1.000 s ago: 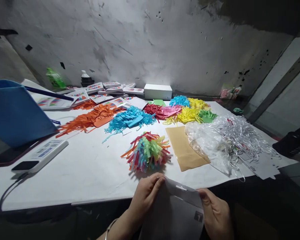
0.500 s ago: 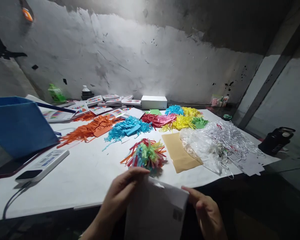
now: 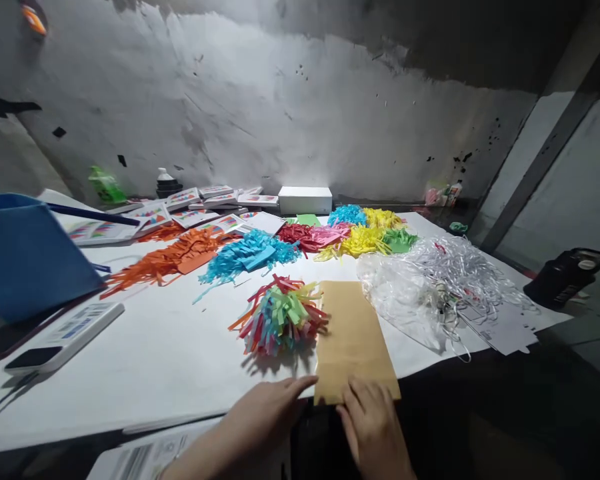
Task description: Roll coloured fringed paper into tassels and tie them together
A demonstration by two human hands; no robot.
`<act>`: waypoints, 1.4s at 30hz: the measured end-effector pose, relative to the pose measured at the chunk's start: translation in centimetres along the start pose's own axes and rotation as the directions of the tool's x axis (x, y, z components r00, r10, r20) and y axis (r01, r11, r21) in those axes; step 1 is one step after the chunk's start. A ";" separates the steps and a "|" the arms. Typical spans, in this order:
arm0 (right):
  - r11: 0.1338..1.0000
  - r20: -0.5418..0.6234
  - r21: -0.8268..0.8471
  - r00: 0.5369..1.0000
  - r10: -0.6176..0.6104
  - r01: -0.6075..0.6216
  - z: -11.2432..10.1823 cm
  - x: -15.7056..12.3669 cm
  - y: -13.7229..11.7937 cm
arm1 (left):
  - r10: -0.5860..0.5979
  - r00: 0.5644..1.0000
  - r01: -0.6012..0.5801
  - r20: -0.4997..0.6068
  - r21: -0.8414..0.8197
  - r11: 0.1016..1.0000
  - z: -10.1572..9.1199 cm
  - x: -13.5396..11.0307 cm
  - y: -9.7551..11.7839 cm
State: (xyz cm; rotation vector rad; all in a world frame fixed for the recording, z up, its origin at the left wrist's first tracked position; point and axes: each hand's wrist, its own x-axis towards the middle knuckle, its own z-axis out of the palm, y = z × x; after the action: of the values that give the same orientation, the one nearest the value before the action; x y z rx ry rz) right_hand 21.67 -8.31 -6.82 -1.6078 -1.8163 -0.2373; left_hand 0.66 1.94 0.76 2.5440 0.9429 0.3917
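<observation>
A flat piece of brown kraft paper (image 3: 357, 333) lies with its near edge at the front of the white-covered table (image 3: 180, 360). My right hand (image 3: 373, 427) pinches that near edge, fingers on top and thumb low at the side. By the paper's lower left corner is my left hand (image 3: 265, 417), one digit stretched towards it; its other fingers are hidden. Just left of the paper stands a multicoloured paper-fringe bunch (image 3: 280, 317). Below the table edge, partly behind my left forearm, lies a white box with a barcode (image 3: 145, 453).
Behind are fringe bundles in orange (image 3: 165, 260), blue (image 3: 253, 253) and yellow (image 3: 365, 240). Clear plastic and white strings (image 3: 450, 273) heap up at right, near a black bottle (image 3: 563, 277). A blue bin (image 3: 35, 260) and white device (image 3: 67, 337) are at left.
The white box has left the space between my hands and now lies low on the left. The brown paper has come nearer and turned straighter, with my right hand on it.
</observation>
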 end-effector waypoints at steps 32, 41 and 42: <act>0.970 0.093 0.239 0.994 -0.061 0.037 -2.2 3.1 3.2 | 0.196 0.975 -0.201 0.100 0.033 0.979 3.9 2.0 0.8; 0.948 0.195 0.304 0.980 0.039 -0.099 -2.9 4.3 2.9 | 0.208 0.971 -0.210 0.117 0.004 0.978 3.6 2.0 0.6; 0.948 0.187 0.305 0.982 0.035 -0.092 -2.9 4.3 2.8 | 0.216 0.970 -0.217 0.114 -0.003 0.976 3.5 1.9 0.5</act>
State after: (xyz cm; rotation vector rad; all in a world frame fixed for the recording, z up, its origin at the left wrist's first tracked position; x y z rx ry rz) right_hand 25.34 -5.89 -2.92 -1.4957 -1.8228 0.2237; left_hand 3.75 1.92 -1.87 2.6552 0.6293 0.3010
